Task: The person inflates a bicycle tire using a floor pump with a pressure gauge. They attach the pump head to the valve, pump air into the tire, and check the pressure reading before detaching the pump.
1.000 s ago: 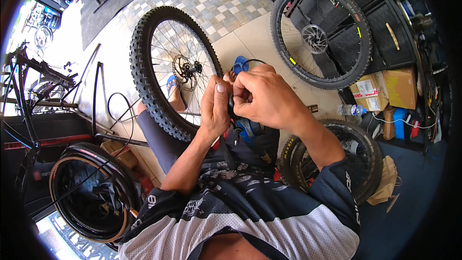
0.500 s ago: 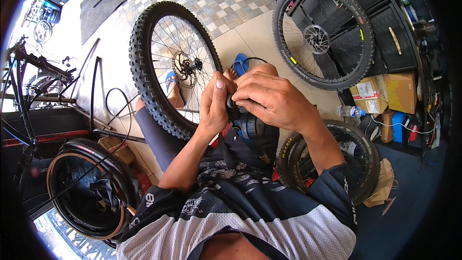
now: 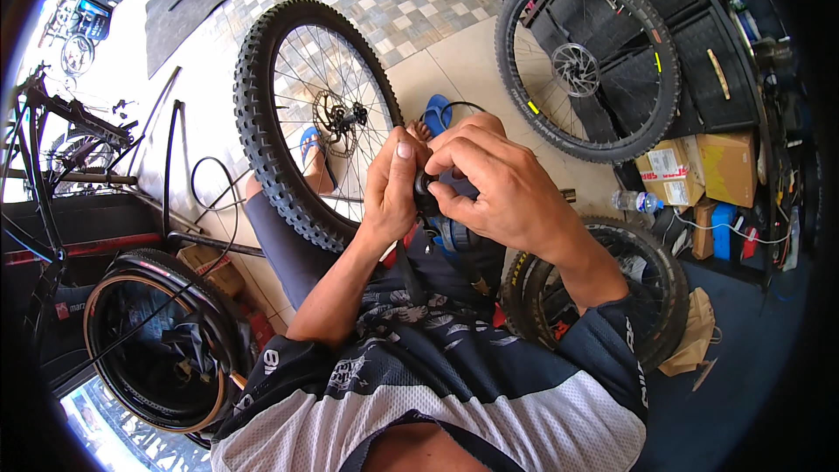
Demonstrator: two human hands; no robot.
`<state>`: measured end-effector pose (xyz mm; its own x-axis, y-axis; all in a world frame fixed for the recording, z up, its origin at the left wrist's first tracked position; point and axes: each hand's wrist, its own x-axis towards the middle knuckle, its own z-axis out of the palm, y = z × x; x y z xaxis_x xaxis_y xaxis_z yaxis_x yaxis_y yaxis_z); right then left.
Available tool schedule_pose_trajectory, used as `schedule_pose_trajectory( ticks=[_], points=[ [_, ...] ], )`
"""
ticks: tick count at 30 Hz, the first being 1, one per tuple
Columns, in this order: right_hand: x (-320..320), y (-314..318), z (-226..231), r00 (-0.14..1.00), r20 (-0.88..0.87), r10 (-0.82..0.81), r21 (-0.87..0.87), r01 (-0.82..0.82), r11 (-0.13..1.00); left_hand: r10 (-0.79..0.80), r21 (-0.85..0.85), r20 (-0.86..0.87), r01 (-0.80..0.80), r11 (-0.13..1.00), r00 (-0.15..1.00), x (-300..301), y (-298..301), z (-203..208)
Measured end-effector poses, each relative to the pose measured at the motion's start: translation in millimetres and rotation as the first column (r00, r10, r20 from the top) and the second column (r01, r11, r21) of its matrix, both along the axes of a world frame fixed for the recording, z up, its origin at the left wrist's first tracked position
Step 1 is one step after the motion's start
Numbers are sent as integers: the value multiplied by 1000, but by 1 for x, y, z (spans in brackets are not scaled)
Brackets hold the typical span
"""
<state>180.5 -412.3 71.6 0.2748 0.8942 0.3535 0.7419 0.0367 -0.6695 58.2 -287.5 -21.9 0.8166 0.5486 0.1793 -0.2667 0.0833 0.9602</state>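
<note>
In front of my lap, my left hand (image 3: 389, 188) is closed round a small black part (image 3: 426, 195), thumb pointing up along it. My right hand (image 3: 502, 175) bends over the same part from the right, thumb and index finger curled at its top. Fingers cover most of it, so its exact kind is hidden. Just beneath sits a round blue-and-black object (image 3: 450, 234) between my thighs. A thin black hose (image 3: 463, 106) arcs out beyond my hands. Left of them stands a wheel with a knobby tyre (image 3: 255, 135) and a brake disc.
Another wheel (image 3: 535, 109) leans against black drawers (image 3: 629, 44) at the far right. Tyres (image 3: 669, 301) lie by my right elbow, near cardboard boxes (image 3: 728, 166) and a plastic bottle (image 3: 636, 202). A bike frame (image 3: 79, 114) and more wheels (image 3: 94, 332) stand on the left.
My right hand's fingers have lifted and curled, with thumb and index finger now apart above the black part. My left hand has hardly moved.
</note>
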Motion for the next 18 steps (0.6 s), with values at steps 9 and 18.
schedule_pose_trajectory(
  ticks=[9, 18],
  points=[
    [-1, -4, 2, 999, 18, -30, -43, 31, 999, -20, -36, 23, 21, 999, 1000, 0, -1, -2],
    [1, -4, 3, 998, 58, -2, -47, 5, 999, -28, -5, 21, 28, 1000, 999, 0, -3, 6]
  ],
)
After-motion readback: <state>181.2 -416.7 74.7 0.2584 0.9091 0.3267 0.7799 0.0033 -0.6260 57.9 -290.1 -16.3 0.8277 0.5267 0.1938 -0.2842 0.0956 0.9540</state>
